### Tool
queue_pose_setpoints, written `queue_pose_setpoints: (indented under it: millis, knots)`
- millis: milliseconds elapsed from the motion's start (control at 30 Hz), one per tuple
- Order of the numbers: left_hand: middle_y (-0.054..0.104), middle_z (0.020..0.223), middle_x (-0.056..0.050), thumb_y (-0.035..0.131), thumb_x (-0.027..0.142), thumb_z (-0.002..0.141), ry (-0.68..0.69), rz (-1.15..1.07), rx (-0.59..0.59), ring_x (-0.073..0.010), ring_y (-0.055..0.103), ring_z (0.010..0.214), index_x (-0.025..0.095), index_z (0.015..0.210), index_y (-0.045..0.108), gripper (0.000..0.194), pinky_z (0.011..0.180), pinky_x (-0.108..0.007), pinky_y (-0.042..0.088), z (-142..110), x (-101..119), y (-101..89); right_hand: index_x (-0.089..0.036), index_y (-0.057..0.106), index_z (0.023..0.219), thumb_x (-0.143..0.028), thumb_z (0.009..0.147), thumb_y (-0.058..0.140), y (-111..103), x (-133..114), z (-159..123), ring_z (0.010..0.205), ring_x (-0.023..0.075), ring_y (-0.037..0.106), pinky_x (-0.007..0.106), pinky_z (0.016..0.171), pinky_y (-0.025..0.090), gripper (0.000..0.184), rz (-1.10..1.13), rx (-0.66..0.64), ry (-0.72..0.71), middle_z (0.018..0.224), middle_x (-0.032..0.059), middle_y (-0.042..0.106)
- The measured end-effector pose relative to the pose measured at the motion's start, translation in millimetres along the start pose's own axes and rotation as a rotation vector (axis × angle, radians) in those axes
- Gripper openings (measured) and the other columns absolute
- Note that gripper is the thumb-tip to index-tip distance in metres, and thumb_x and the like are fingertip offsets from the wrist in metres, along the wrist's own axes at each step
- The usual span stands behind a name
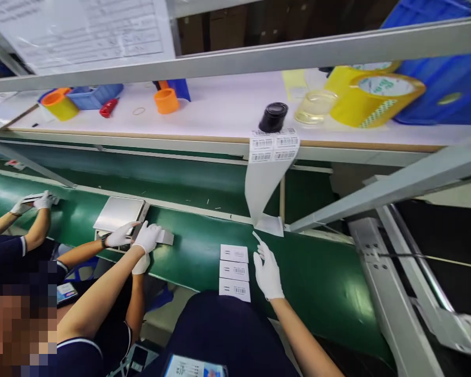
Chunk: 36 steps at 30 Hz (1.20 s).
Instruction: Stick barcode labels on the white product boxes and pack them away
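My left hand (147,236), in a white glove, sits at the right edge of a steel weighing scale (120,213) and seems to hold a flat grey packet (165,237). A co-worker's gloved hand (120,234) lies on the scale's near side. My right hand (267,273), also gloved, rests over the green conveyor belt (317,275) holding nothing visible, its index finger reaching toward the end of a hanging strip of barcode labels (262,183). Just left of that hand lie several white barcoded cards (234,270) in a column.
Beyond the belt, a white bench carries yellow tape rolls (377,99), a black roll (273,117), a glass dish, orange cups and a blue bin (94,96). A metal rail (220,65) crosses above. Co-workers' arms crowd the left. A black-topped metal machine stands right.
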<state>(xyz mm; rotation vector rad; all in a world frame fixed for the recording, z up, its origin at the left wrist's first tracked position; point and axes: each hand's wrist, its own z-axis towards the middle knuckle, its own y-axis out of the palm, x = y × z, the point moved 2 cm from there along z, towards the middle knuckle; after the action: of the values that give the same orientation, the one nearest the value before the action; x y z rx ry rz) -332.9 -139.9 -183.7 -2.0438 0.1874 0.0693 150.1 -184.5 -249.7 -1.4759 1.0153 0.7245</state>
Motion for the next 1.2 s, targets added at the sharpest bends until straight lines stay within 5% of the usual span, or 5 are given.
queue_pose_setpoints:
  millis: [133,367,467,833,1200]
  knots:
    - [0.069,0.129,-0.018,0.073,0.051,0.082,0.007,-0.178,0.069,-0.0367,0.066,0.117,0.016,0.141,0.060,0.071,0.104,-0.045,0.049,52,49,-21.9,-0.017,0.058,0.146,-0.057,0.099,0.043,-17,4,9,0.120,0.0278,0.065,0.052,0.114,0.050,0.063,0.023,0.045,0.052,0.134,0.0166,0.062]
    - [0.067,0.131,-0.019,0.070,0.054,0.085,0.358,-0.347,0.083,-0.0381,0.063,0.122,0.016,0.140,0.062,0.067,0.106,-0.047,0.049,127,239,-52.6,-0.019,0.070,0.113,-0.055,0.094,0.046,-33,-6,28,0.111,0.0271,0.066,0.048,0.107,0.052,0.047,0.016,-0.057,0.089,0.124,0.0148,0.064]
    - [0.066,0.136,-0.019,0.075,0.052,0.081,0.488,-0.328,-0.021,-0.0408,0.062,0.125,0.017,0.144,0.061,0.074,0.108,-0.050,0.048,137,279,-45.4,-0.021,0.067,0.108,-0.052,0.091,0.049,-37,-8,36,0.107,0.0256,0.066,0.046,0.104,0.051,0.040,0.019,-0.118,0.124,0.117,0.0117,0.064]
    - [0.052,0.160,-0.013,0.066,0.031,0.087,0.447,-0.983,-0.190,-0.0296,0.049,0.148,0.017,0.152,0.053,0.068,0.129,-0.046,0.034,130,235,10.8,-0.025,0.057,0.095,-0.037,0.096,0.047,-29,-22,84,0.076,0.0176,0.059,0.032,0.080,0.045,0.016,-0.035,-0.345,0.243,0.076,-0.0031,0.063]
    - [0.053,0.159,-0.012,0.063,0.027,0.089,0.462,-1.050,-0.210,-0.0273,0.049,0.147,0.018,0.150,0.054,0.062,0.129,-0.045,0.035,132,236,21.5,-0.022,0.062,0.090,-0.032,0.091,0.052,17,-23,117,0.081,0.0186,0.060,0.030,0.076,0.044,0.014,-0.175,-0.384,0.195,0.084,0.0012,0.067]
